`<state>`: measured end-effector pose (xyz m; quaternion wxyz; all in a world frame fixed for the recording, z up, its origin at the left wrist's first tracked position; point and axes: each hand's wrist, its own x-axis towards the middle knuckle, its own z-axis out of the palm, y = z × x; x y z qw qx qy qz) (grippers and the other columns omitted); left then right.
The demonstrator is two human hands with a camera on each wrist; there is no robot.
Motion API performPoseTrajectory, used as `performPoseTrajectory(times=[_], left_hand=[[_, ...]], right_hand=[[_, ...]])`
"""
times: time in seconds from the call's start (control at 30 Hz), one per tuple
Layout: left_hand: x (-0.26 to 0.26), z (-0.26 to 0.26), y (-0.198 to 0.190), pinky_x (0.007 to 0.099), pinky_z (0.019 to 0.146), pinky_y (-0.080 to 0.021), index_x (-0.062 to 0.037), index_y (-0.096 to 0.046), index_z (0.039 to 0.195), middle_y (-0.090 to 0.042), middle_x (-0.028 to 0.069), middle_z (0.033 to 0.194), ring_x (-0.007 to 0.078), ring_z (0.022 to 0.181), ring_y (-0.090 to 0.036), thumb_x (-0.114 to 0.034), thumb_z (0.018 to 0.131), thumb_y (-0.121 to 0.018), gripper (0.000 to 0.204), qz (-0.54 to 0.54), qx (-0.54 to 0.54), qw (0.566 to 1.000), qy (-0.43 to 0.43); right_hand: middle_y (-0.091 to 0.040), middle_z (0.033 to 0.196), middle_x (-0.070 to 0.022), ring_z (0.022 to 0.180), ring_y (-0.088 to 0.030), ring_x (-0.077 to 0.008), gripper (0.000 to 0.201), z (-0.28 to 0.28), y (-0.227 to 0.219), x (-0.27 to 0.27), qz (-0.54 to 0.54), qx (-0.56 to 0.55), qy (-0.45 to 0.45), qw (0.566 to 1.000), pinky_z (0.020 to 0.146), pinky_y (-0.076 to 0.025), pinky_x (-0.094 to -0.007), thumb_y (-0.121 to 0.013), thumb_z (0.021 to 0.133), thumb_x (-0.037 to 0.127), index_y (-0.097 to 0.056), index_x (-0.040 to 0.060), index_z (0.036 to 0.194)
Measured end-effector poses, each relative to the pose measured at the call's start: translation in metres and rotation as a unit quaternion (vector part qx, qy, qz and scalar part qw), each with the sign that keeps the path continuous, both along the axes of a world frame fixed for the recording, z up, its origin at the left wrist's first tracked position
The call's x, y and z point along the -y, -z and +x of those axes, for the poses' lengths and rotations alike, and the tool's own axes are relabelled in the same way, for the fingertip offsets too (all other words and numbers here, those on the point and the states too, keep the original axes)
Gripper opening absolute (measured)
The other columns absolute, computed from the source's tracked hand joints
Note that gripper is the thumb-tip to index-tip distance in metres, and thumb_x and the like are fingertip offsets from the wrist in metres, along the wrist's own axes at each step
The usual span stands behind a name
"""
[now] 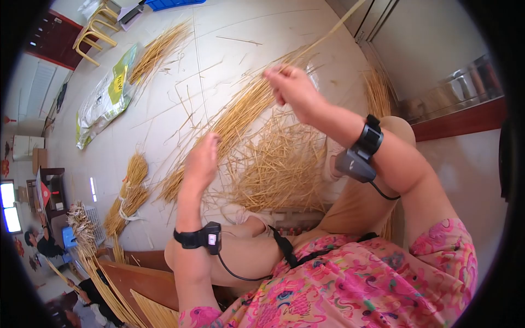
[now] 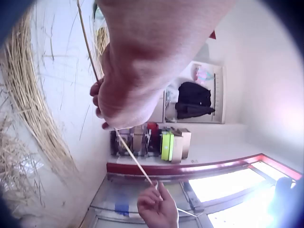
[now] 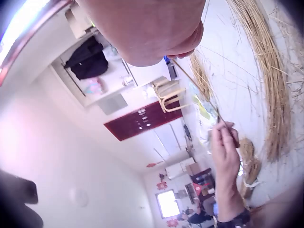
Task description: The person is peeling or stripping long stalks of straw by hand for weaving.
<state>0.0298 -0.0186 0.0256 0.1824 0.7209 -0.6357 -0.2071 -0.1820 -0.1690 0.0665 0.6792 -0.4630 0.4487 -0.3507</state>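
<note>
Holds 1 long stalk (image 2: 135, 159) with the 2 hands, well apart from each other. Pinches it between the fingertips of the right hand (image 1: 295, 90), and grips it with curled fingers in the left hand (image 1: 202, 164). Has the stalk raised off the floor (image 1: 164, 109), with a straight length running between the hands and more of it reaching out past each.

Sits with the knees bent over a heap of short straw pieces (image 1: 279, 164), near a long loose bundle of stalks (image 1: 240, 112) laid slantwise over the pale tiles. Wears 1 black strap with a small device on each forearm, the left strap (image 1: 188, 239) and the right strap (image 1: 373, 136), and a pink patterned shirt (image 1: 333, 284).

Shows, on the left side of the head view, a tied bundle (image 1: 128, 191) with a white tie around it, and beyond that a white and green bag (image 1: 112, 93) touching or just beside a smaller straw bunch (image 1: 158, 52); cannot tell which. Shows also a blue crate (image 1: 175, 3) and pale stools (image 1: 94, 33) at the far edge, and more stalks (image 1: 378, 93) near the wall at the right.
</note>
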Motion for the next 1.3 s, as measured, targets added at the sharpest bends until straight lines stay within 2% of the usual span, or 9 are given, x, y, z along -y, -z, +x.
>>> performPoseTrajectory(times=[0.13,0.2,0.3,0.4,0.5,0.53,0.63,1.1,1.3], left_hand=[[-0.013,0.057,0.012,0.0436,0.077,-0.045,-0.0040,-0.051,0.102,-0.061,0.0188,0.098,0.0362,0.091,-0.058,-0.013,0.092,-0.044,0.016,0.086,0.105,0.991,-0.016],[-0.019,0.073,0.014,0.0423,0.082,-0.044,-0.0024,-0.052,0.106,-0.060,0.0190,0.102,0.0360,0.096,-0.056,-0.012,0.091,-0.046,0.019,0.125,0.202,0.971,-0.038],[-0.011,0.063,0.015,0.0405,0.087,-0.042,-0.0005,-0.049,0.115,-0.059,0.0178,0.103,0.0332,0.101,-0.055,-0.011,0.089,-0.051,0.028,-0.070,0.100,0.992,-0.029],[0.007,0.020,0.006,0.0386,0.083,-0.045,-0.0014,-0.046,0.122,-0.060,0.0162,0.099,0.0298,0.094,-0.058,-0.011,0.089,-0.053,0.035,-0.140,-0.069,0.988,0.023],[0.009,-0.021,-0.020,0.0360,0.074,-0.047,-0.0015,-0.046,0.119,-0.060,0.0147,0.092,0.0262,0.082,-0.060,-0.013,0.090,-0.053,0.032,0.012,-0.223,0.975,-0.003],[0.010,-0.025,-0.021,0.0345,0.067,-0.047,-0.0017,-0.047,0.112,-0.059,0.0136,0.084,0.0252,0.072,-0.058,-0.012,0.091,-0.052,0.024,0.001,-0.168,0.985,0.023],[0.011,-0.020,-0.005,0.0345,0.065,-0.045,-0.0022,-0.048,0.104,-0.058,0.0132,0.078,0.0250,0.068,-0.056,-0.012,0.091,-0.051,0.016,-0.028,-0.124,0.991,0.044],[0.004,0.000,-0.005,0.0318,0.062,-0.045,-0.0009,-0.053,0.091,-0.057,0.0123,0.075,0.0233,0.067,-0.056,-0.006,0.088,-0.052,0.006,-0.034,-0.128,0.991,0.019],[0.011,-0.018,-0.021,0.0303,0.061,-0.045,-0.0003,-0.058,0.090,-0.058,0.0115,0.076,0.0217,0.066,-0.056,-0.005,0.084,-0.057,0.007,-0.098,-0.147,0.983,0.044]], right_hand=[[-0.052,0.070,-0.0037,0.056,-0.046,-0.0094,0.019,-0.020,-0.015,0.026,-0.021,0.036,0.082,0.996,0.050,-0.041,-0.0239,-0.045,0.093,0.015,-0.055,-0.0001,0.089],[-0.054,0.072,-0.0044,0.057,-0.046,-0.0100,0.020,-0.017,-0.010,0.022,-0.019,0.039,0.061,0.997,0.051,-0.041,-0.0244,-0.044,0.094,0.016,-0.055,-0.0006,0.090],[-0.058,0.080,-0.0031,0.065,-0.052,-0.0097,0.018,-0.007,-0.003,0.000,0.016,0.028,-0.025,0.999,0.059,-0.045,-0.0233,-0.044,0.096,0.016,-0.055,0.0019,0.094],[-0.060,0.083,-0.0047,0.069,-0.055,-0.0103,0.018,0.006,0.005,-0.026,0.036,0.024,-0.112,0.993,0.063,-0.048,-0.0238,-0.043,0.097,0.015,-0.055,0.0013,0.098],[-0.062,0.086,-0.0053,0.072,-0.057,-0.0106,0.020,0.014,0.015,-0.043,0.037,0.018,-0.165,0.985,0.065,-0.049,-0.0240,-0.043,0.097,0.016,-0.056,0.0009,0.100],[-0.062,0.086,-0.0053,0.072,-0.057,-0.0104,0.021,0.015,0.024,-0.046,0.035,0.022,-0.175,0.984,0.065,-0.049,-0.0239,-0.044,0.097,0.017,-0.056,0.0008,0.101],[-0.063,0.085,-0.0049,0.071,-0.057,-0.0103,0.023,0.016,0.029,-0.048,0.031,0.019,-0.177,0.983,0.065,-0.048,-0.0239,-0.044,0.098,0.020,-0.057,0.0007,0.101],[-0.062,0.085,-0.0058,0.073,-0.058,-0.0109,0.024,0.009,0.024,-0.028,0.023,0.020,-0.120,0.992,0.064,-0.049,-0.0243,-0.047,0.096,0.020,-0.059,-0.0009,0.101],[-0.063,0.086,-0.0064,0.071,-0.060,-0.0109,0.021,0.013,0.038,-0.043,-0.030,0.012,-0.216,0.976,0.061,-0.049,-0.0235,-0.051,0.094,0.016,-0.058,-0.0006,0.106]])
